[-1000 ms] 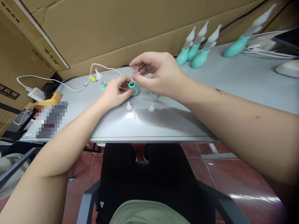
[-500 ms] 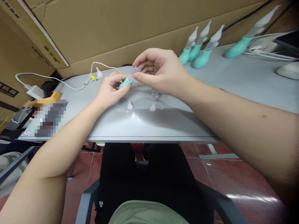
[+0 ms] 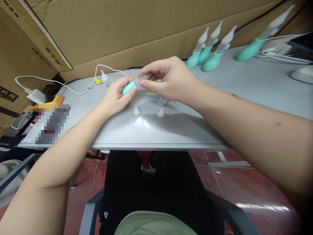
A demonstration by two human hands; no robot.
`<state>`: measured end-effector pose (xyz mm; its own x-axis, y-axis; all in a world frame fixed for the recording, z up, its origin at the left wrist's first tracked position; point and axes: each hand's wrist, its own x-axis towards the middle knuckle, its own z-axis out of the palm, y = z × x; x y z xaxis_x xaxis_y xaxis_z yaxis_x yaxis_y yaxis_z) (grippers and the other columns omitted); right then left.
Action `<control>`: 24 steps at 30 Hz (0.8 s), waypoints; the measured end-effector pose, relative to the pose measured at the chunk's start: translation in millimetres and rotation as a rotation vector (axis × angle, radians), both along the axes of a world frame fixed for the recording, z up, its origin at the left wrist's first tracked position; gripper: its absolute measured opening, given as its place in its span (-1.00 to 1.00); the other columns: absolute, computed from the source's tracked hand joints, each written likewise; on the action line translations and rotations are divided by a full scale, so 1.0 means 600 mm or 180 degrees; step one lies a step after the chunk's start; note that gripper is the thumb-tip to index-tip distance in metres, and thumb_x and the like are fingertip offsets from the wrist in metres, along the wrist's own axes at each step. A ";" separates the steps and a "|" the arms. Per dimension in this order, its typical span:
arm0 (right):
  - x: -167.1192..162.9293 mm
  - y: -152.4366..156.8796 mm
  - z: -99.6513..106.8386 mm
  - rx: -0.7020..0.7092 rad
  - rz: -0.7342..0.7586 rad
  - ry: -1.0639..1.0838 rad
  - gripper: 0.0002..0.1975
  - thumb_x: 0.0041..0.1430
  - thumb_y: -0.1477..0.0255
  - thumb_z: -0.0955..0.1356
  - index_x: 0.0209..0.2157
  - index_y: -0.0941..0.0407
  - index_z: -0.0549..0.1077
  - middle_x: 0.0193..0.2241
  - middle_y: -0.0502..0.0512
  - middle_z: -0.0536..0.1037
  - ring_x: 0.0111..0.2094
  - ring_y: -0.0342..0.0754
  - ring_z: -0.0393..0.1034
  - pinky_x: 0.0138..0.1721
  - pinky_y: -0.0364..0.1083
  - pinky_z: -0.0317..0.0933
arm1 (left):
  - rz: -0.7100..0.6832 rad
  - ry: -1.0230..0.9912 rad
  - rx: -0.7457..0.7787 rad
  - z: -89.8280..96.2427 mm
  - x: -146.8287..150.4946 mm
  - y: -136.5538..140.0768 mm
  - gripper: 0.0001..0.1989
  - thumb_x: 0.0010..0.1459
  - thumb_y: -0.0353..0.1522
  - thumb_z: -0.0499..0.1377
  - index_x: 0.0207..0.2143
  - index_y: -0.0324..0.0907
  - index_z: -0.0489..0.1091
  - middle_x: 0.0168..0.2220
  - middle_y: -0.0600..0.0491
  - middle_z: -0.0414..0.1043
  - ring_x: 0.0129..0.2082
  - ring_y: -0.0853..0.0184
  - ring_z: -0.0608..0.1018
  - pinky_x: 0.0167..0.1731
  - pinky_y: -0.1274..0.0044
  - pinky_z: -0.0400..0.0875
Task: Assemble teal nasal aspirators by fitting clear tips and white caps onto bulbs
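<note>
My left hand (image 3: 119, 94) is wrapped round a teal squeeze bulb (image 3: 128, 88), tilted up toward the right. A clear plastic tube (image 3: 141, 79) sits against the bulb's open end, pinched between the thumb and fingers of my right hand (image 3: 168, 78). Whether the tube is seated in the bulb I cannot tell. On the table below lie two small white cone-shaped tips (image 3: 137, 110) and a clear cup-like piece (image 3: 161, 100), partly behind my right hand. A small white ring (image 3: 177, 103) lies beside them.
Several whole teal nasal aspirators (image 3: 211, 62) stand at the back right, another (image 3: 251, 50) leaning farther right. A white nozzle (image 3: 104, 76), white cable (image 3: 73, 90) and yellow tool (image 3: 50, 103) are at left. Cardboard (image 3: 117, 29) walls the table's back.
The bulb and tube have come into line, tilting flatter. My right hand has lowered slightly, and my left hand has shifted a little left along the bulb.
</note>
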<state>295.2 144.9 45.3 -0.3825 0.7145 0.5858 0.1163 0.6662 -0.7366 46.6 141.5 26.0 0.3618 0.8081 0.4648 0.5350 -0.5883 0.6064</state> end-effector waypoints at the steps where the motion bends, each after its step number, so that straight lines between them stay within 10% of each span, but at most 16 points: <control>1: 0.001 -0.001 0.001 -0.0018 0.0021 -0.0034 -0.88 0.26 0.39 0.69 -0.22 -0.05 0.77 -0.25 0.10 0.80 -0.21 0.18 0.60 -0.09 0.19 0.51 | -0.0009 0.0035 -0.0008 0.000 0.000 -0.001 0.10 0.13 0.65 0.09 0.01 -0.16 0.64 -0.16 -0.07 0.69 -0.11 0.36 0.66 -0.06 0.40 0.54; 24: 0.010 -0.015 0.007 -0.0422 0.0345 0.0055 -0.77 0.13 0.54 0.66 -0.22 -0.09 0.89 -0.23 0.02 0.81 -0.17 0.13 0.66 0.01 0.13 0.61 | -0.0238 -0.0015 0.0061 -0.008 -0.021 0.004 -0.11 0.30 0.39 0.31 0.36 -0.03 0.56 0.03 -0.05 0.71 0.05 0.32 0.74 0.28 0.33 0.75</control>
<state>300.9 135.8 49.7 -0.4523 0.7410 0.4964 0.0357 0.5711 -0.8201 33.8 144.0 21.3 0.4186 0.7699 0.4817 0.4864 -0.6380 0.5970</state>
